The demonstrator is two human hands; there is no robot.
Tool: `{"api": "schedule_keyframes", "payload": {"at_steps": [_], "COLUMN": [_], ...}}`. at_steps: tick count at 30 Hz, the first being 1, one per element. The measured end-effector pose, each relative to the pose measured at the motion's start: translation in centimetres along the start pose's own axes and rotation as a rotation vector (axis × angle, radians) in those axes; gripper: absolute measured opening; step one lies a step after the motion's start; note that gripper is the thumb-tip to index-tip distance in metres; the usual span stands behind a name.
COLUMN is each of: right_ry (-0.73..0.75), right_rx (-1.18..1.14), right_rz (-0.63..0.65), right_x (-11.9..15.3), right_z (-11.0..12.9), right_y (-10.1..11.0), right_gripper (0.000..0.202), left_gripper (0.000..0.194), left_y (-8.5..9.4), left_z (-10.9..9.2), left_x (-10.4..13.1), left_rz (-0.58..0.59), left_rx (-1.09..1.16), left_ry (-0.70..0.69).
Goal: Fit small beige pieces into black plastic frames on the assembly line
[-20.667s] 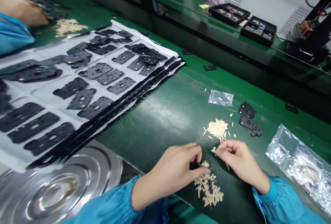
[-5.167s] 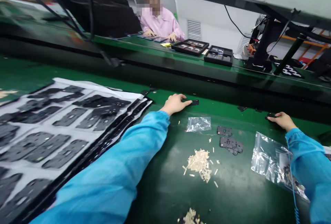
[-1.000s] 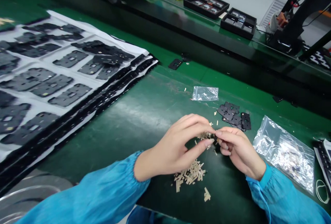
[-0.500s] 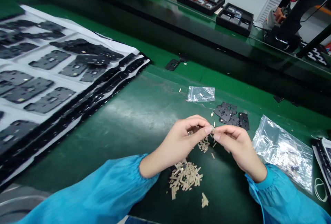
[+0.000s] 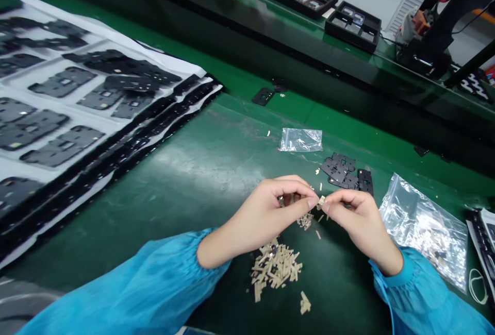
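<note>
Between the fingertips of my two hands is a small pale beige piece (image 5: pixel 322 200), too small to name more exactly. My left hand (image 5: pixel 276 206) pinches its left side with thumb and forefinger. From the right, my right hand (image 5: pixel 353 214) pinches the same piece. Below the fingers lies a small heap of shiny little parts (image 5: pixel 305 220), partly hidden by my left hand. Nearer to me, by my left wrist, is a larger pile of beige strips (image 5: pixel 276 267). One loose cluster of strips (image 5: pixel 305 303) lies just right of that pile.
Black flat plates (image 5: pixel 340 170) lie beyond my hands, near a small clear bag (image 5: pixel 300 140). A larger zip bag (image 5: pixel 425 232) holding small parts is at right, beside a rubber band (image 5: pixel 478 286). White trays (image 5: pixel 116 123) of black plates fill the left. Black boxes (image 5: pixel 353 27) stand on the shelf.
My fingertips have drawn slightly apart, and the beige piece between them shows more clearly. The view has shifted a little; the piles look the same.
</note>
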State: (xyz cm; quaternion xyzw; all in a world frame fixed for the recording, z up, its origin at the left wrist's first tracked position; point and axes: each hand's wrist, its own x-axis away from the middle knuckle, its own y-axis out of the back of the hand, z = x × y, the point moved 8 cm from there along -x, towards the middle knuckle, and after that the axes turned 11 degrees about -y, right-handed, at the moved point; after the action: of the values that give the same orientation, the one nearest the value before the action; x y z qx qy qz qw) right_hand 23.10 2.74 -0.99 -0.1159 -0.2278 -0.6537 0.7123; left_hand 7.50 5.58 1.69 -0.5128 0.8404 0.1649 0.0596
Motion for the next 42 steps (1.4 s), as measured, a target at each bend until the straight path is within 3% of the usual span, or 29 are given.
{"api": "schedule_keyframes", "payload": {"at_steps": [6,10,14,27,35,42], "right_ry": [-0.002,0.019,0.050,0.299,0.185,0.092], "right_rx": [-0.008,0.010,0.048,0.392,0.275,0.206], "right_rz": [-0.036,-0.045,-0.037,-0.064,0.010,0.044], "right_x": [0.2,0.4,0.6,1.8,1.2,0.8], "right_z": [0.1,0.4,0.7,2.9,2.0,1.3], "right_y": [0.1,0.1,0.1,-0.3,-0.3,-0.2], "right_gripper": [0.015,0.015,0.013,0.015,0.013,0.011], "left_gripper": [0.015,0.012,0.019,0.019,0.022,0.021], "left_y": [-0.1,0.2,-0.7,-1.6,-2.1,-1.6], "left_z": [-0.8,-2.4,-3.3,-3.4,-3.4,-2.9], "left_x": [0.3,0.8,1.2,1.7,1.9,1.6], "left_rz": [-0.019,-0.068,0.041,0.151,0.210,0.154], "left_rx": [-0.102,-0.302,-0.441,-0.594,-0.675,-0.496], "left_ry": [-0.074,-0.295,-0.452,-0.506,-0.524,-0.426]}}
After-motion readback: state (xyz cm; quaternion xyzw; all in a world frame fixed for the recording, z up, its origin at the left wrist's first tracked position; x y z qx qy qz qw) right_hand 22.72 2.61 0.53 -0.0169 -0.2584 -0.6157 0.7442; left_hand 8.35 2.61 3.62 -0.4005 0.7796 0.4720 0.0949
